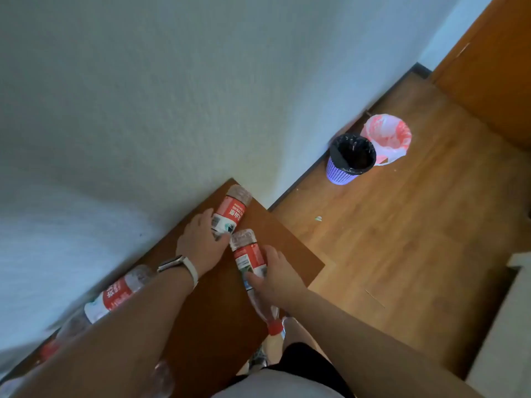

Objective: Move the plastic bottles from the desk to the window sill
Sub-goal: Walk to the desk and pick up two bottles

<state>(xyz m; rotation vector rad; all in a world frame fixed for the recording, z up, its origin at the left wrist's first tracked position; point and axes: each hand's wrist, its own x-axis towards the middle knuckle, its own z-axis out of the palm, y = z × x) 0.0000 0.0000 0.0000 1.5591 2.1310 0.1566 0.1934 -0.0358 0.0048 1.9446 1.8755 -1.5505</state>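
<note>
Both forearms reach over the desk. Right hand wraps a lying bottle near the desk's floor-side edge; left hand curls around a second bottle at the desk's far corner. More bottles lie along the desk's wall side. Risk: thin, light plastic may slip or roll off the edge.

Left hand curled closed, right hand clasped, both arms outstretched
</note>
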